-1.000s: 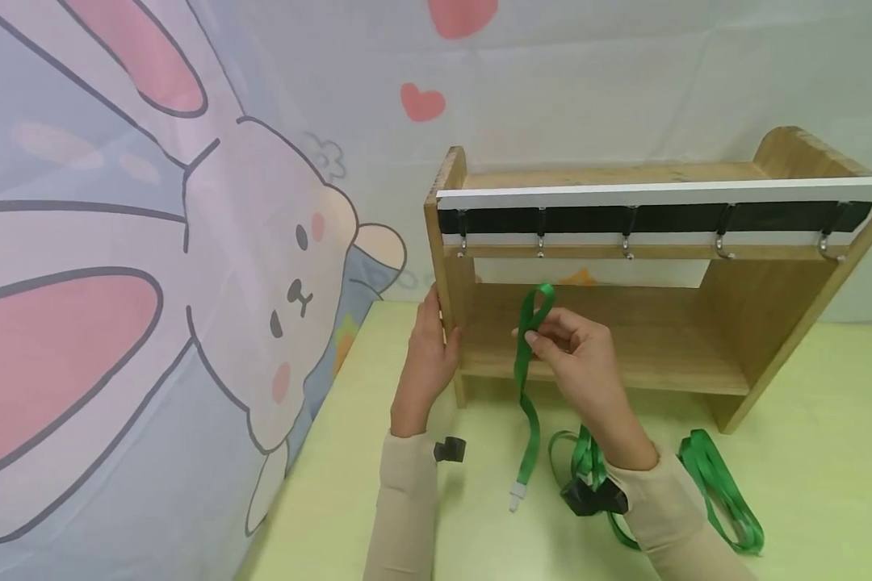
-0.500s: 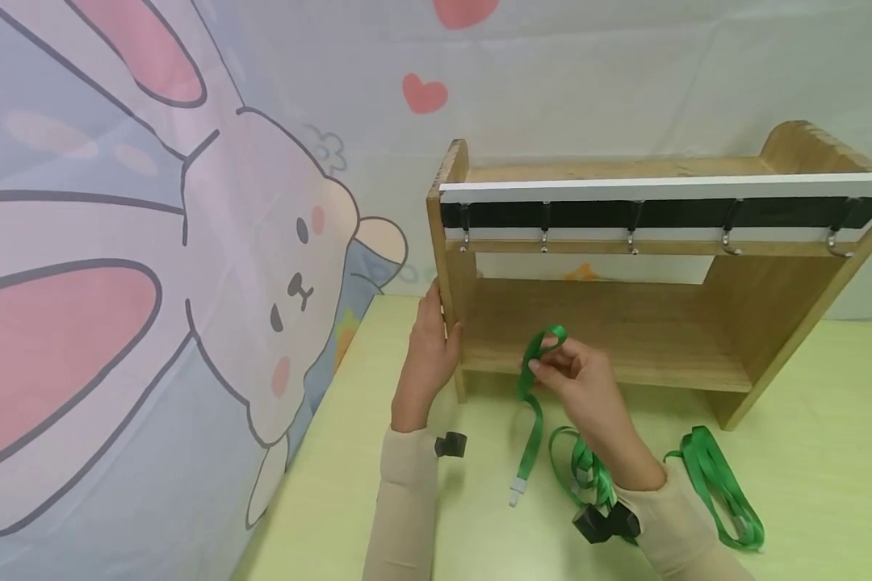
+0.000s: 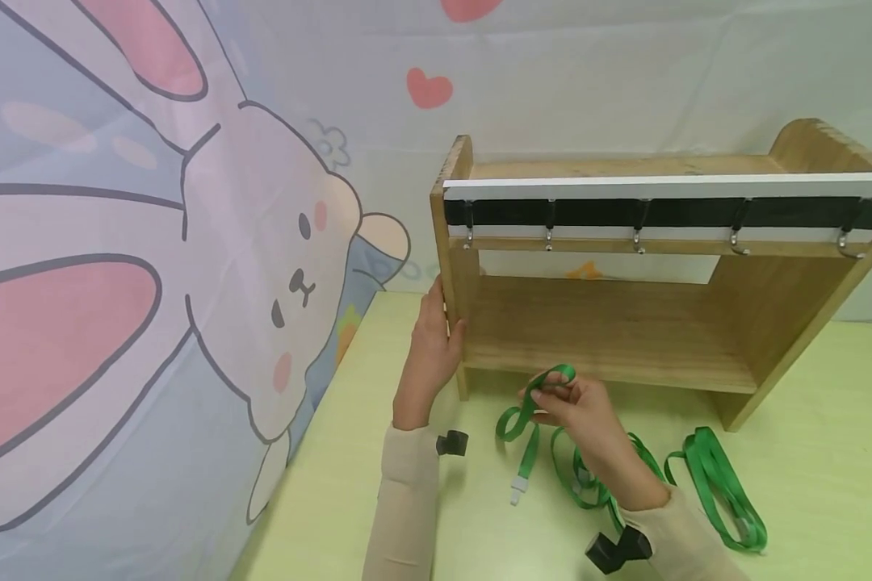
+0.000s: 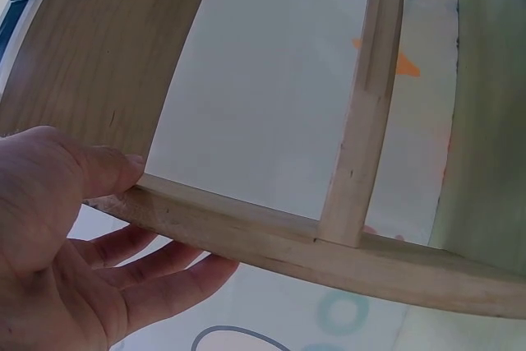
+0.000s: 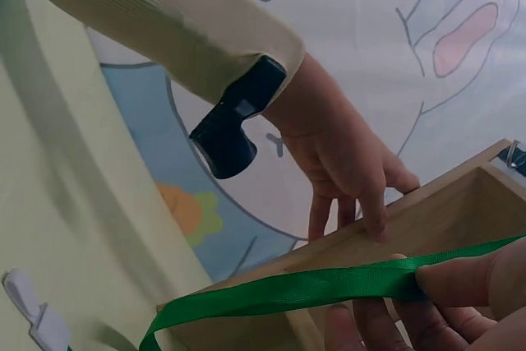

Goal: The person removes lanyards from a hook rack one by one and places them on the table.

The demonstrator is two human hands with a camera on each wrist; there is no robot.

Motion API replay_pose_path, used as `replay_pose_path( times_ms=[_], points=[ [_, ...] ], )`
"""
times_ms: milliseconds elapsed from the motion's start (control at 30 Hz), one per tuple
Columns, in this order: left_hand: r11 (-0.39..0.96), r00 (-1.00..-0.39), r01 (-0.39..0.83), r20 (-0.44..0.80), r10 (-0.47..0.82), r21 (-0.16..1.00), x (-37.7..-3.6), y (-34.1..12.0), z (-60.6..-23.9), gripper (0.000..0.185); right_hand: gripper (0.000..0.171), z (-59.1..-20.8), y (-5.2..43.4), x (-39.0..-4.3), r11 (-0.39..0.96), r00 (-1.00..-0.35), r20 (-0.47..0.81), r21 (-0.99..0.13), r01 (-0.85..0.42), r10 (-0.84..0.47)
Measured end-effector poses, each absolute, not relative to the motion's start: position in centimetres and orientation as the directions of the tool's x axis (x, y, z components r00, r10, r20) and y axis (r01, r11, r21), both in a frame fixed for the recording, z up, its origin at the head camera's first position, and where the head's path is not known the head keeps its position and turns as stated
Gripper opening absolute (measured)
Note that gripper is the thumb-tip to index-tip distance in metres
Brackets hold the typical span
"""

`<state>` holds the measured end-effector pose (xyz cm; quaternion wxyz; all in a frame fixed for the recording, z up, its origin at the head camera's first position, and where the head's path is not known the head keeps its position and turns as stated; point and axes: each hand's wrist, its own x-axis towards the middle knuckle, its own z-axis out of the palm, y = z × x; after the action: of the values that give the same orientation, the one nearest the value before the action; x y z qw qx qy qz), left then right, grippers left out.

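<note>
Now, right hand (image 3: 577,403): fingertips pinch a loop of the green lanyard (image 3: 526,420), just in front of the wooden rack (image 3: 610,323), near its left end.
Lanyard axis: from the pinch it runs down and toward the person, white clip end (image 3: 516,490) on the table (image 3: 828,452), farthest from the rack.
Loop vs. hooks: loop sits below the rack's shelf front; hook row (image 3: 639,238) is up and behind it, leftmost hooks closest.
Left hand (image 3: 432,343): grips the rack's left side panel, thumb on the inner face, fingers on the outer.
Nearer hand: right holds the lanyard; left is apart from it, on the rack.
Other lanyards (image 3: 719,488): heaped on the table in front of the rack, right of the right hand.
</note>
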<state>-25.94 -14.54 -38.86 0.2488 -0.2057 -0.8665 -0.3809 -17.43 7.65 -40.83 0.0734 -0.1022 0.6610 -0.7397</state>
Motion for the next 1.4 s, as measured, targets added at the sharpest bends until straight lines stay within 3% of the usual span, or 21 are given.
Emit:
replay_pose_path(
  times_ms=[567, 767, 933, 1400],
  points=[
    [0.610, -0.802, 0.539, 0.576, 0.159, 0.581, -25.9, -14.4, -38.6, 0.067, 0.003, -44.0, 7.5, -18.2, -0.023, -0.951, -0.053, -0.998, 0.063, -0.305],
    [0.617, -0.801, 0.539, 0.576, 0.165, 0.573, -25.9, -14.2, -38.7, 0.066, 0.023, -45.3, 7.5, -18.5, 0.034, -0.933, -0.073, -0.997, 0.065, -0.353],
    [0.620, -0.791, 0.547, 0.591, 0.161, 0.563, -25.9, -14.3, -38.7, 0.067, 0.018, -45.8, 7.4, -18.7, 0.057, -0.920, -0.110, -0.994, 0.096, -0.377],
    [0.633, -0.809, 0.521, 0.567, 0.153, 0.573, -25.8, -14.2, -38.7, 0.068, 0.011, -47.2, 7.1, -18.9, 0.207, -0.945, -0.055, -0.978, -0.013, -0.321]
  ],
)
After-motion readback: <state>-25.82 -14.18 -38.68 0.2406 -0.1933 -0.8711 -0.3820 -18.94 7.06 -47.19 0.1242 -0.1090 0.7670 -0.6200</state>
